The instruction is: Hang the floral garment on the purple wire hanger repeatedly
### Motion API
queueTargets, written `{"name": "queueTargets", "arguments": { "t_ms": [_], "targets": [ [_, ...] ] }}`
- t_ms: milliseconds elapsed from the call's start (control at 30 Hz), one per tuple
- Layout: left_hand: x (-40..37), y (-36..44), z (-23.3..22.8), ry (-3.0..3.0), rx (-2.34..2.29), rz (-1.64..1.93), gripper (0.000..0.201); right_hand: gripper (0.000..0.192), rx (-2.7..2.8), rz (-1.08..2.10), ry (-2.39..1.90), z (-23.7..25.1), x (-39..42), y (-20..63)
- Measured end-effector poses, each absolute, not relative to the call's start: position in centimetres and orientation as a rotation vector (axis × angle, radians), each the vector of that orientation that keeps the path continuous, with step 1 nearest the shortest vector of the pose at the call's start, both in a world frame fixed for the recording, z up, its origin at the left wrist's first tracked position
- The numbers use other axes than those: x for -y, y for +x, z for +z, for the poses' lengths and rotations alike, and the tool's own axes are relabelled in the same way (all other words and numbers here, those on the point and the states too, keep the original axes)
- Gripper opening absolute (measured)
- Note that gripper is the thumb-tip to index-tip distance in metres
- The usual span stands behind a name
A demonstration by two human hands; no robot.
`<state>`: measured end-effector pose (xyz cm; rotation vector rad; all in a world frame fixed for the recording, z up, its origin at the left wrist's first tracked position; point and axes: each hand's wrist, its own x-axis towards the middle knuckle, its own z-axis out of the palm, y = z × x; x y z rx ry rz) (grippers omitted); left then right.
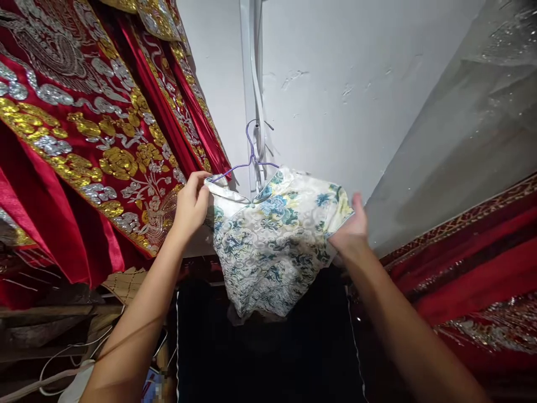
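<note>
A pale short-sleeved top [274, 246] with blue, green and yellow flowers hangs from a thin purple hanger [250, 159] in front of the wall. My left hand [193, 204] pinches the top's shoulder at the left end of the hanger, thumb against the cloth. On the other side, my right hand [354, 226] is at the opening of the short sleeve. Its thumb sticks up apart from the cloth, while the other fingers are hidden in or behind the sleeve. The sleeve is spread out to the right.
Red cloth [113, 123] with gold and silver embroidery hangs at left. White strips [251, 67] run down the wall behind the hanger. Black cloth [268, 358] with pale edges lies below. More red beaded fabric [490, 291] is at right, sheer material [499, 84] above it. Cables [54, 364] lie lower left.
</note>
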<state>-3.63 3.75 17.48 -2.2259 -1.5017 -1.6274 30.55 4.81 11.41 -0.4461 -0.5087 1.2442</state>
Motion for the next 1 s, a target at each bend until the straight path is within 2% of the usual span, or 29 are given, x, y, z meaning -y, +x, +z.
{"name": "queueTargets", "arguments": {
  "t_ms": [133,233,400,500,567,600,633,700,733,867,933,1000],
  "targets": [
    [-4.1,-2.9,18.5,-2.269,1.564,-1.499,0.027,0.043,0.575,1.34,-0.357,15.2,-4.6,32.3],
    [-4.9,-2.5,19.5,-2.235,1.615,-1.486,0.028,0.064,0.774,1.348,-0.248,18.6,-3.7,31.9],
    [-5.6,-2.2,18.6,-2.335,1.606,-1.587,0.02,0.074,1.267,1.242,-0.615,19.5,0.0,30.6],
    [-4.8,-1.7,16.6,-2.643,1.551,-1.717,0.025,0.057,1.947,1.199,-0.673,17.8,1.8,30.4],
    [-4.0,-0.9,15.3,-2.79,1.494,-1.778,0.032,0.041,2.226,1.0,-0.746,16.1,1.9,29.9],
    [-3.5,-0.3,14.7,-2.813,1.462,-1.821,0.034,0.045,2.271,0.838,-0.814,15.0,1.7,29.3],
    [-2.9,0.4,14.3,-2.814,1.43,-1.878,0.034,0.058,2.263,0.655,-0.876,13.6,1.2,28.5],
    [-1.7,2.4,13.6,-2.829,1.355,-2.042,0.034,0.103,2.262,0.319,-0.911,10.4,0.3,26.5],
    [-1.0,3.5,13.5,-2.873,1.319,-2.128,0.033,0.116,2.252,0.177,-0.909,8.7,-0.2,25.3],
    [1.1,7.1,13.7,-3.158,1.181,-2.478,0.036,0.122,2.081,-0.14,-0.826,4.2,-0.6,22.0],
    [1.3,7.2,14.1,-3.218,1.098,-2.591,0.037,0.121,2.01,-0.164,-0.795,4.0,-0.1,22.2],
    [1.0,6.0,14.5,-3.145,1.191,-2.499,0.05,0.116,1.994,-0.162,-0.801,5.2,0.5,23.7]
  ]
}}
